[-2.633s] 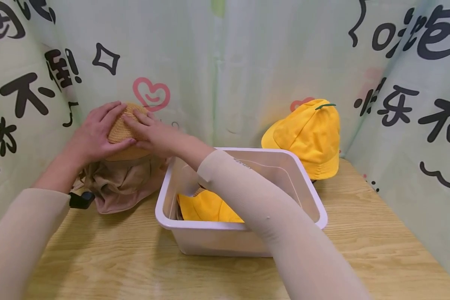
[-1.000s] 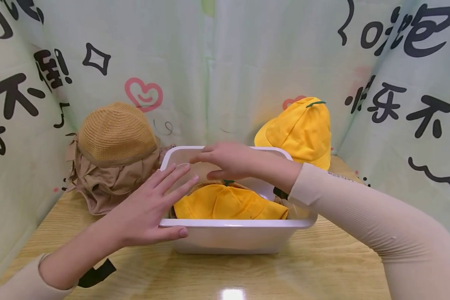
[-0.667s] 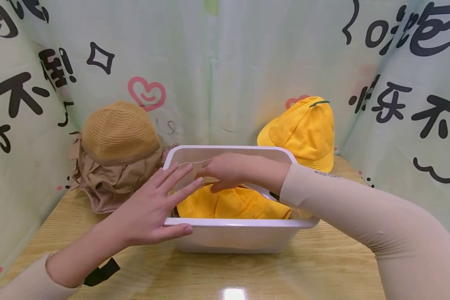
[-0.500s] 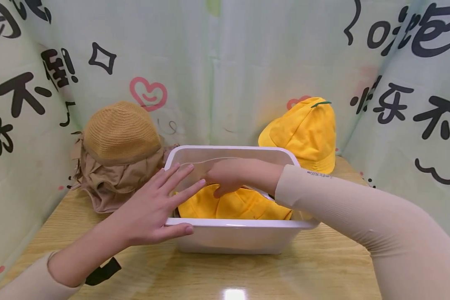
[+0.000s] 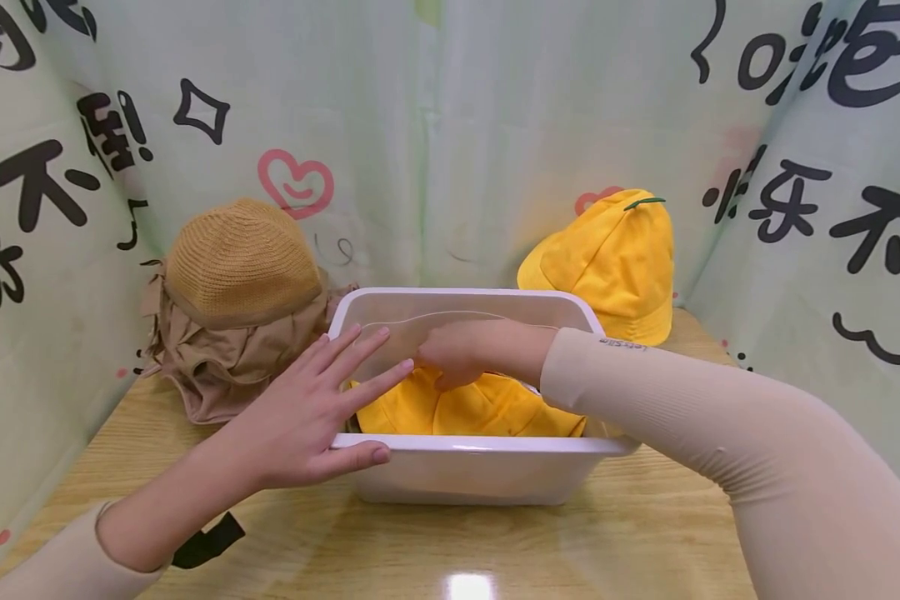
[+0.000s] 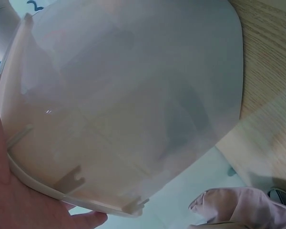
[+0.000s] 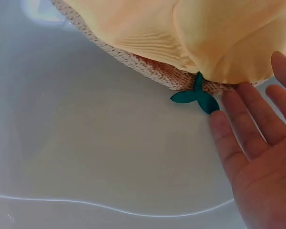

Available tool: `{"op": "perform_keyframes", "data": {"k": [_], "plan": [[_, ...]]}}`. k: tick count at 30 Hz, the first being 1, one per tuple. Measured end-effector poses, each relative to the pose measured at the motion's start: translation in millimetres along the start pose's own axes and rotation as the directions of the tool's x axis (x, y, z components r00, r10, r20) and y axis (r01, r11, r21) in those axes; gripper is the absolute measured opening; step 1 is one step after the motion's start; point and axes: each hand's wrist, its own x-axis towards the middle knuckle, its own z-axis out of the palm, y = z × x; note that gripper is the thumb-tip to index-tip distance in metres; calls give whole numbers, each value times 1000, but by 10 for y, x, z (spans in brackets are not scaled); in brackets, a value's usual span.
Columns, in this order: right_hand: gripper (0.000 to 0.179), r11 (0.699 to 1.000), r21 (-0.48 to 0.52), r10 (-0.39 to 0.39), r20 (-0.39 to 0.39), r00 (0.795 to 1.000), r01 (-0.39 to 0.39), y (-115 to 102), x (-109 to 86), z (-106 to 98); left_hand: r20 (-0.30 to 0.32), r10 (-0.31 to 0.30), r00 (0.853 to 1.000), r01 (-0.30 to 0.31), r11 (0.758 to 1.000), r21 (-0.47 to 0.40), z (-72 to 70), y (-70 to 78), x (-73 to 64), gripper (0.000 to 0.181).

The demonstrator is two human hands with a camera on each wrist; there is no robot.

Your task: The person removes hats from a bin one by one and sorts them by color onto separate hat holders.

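My left hand lies with spread fingers over the left front corner of a white plastic bin, touching its rim. Inside the bin lies a yellow bucket hat. My right hand reaches down into the bin behind this hat. In the right wrist view, its nearly straight fingertips touch the hat's far side, close to a green leaf tab on the crown, while the thumb stands apart. A woven straw edge shows beneath the yellow cloth.
Left of the bin, a tan straw hat sits atop a brown fabric hat. A second yellow hat with a green tab stands behind the bin's right side. Printed curtains enclose the wooden table.
Both hands have left the straw hat at the left. The left hand came to the bin's corner; the right hand moved into the bin, down behind the yellow hat.
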Motion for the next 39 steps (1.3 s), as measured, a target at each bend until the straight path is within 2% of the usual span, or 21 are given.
{"op": "perform_keyframes", "data": {"k": [7, 14, 17, 23, 28, 33, 39], "plan": [[23, 999, 46, 5, -44, 999, -3, 20, 58, 17, -9, 11, 1000, -11, 1000, 3, 7, -7, 10, 75], [23, 991, 132, 29, -53, 998, -22, 1, 67, 18, -9, 5, 1000, -5, 1000, 0, 12, 7, -1, 76], [25, 990, 135, 45, -43, 998, -38, -6, 59, 15, -15, 6, 1000, -6, 1000, 5, 9, 7, -1, 76], [29, 993, 113, 41, -48, 998, -35, -11, 71, 1, -21, 6, 1000, -6, 1000, 6, 6, 1, 10, 76], [27, 998, 45, 40, -23, 999, -39, -54, 122, 16, -15, 2, 1000, -2, 1000, 0, 8, -1, 4, 76], [22, 994, -46, 97, -6, 995, -97, -102, 178, 53, -20, 2, 1000, -2, 1000, 2, 10, -6, -3, 76], [30, 985, -95, 142, -13, 990, -142, -150, 187, 57, -37, 13, 999, -12, 1000, 9, 16, -7, 5, 77]]}}
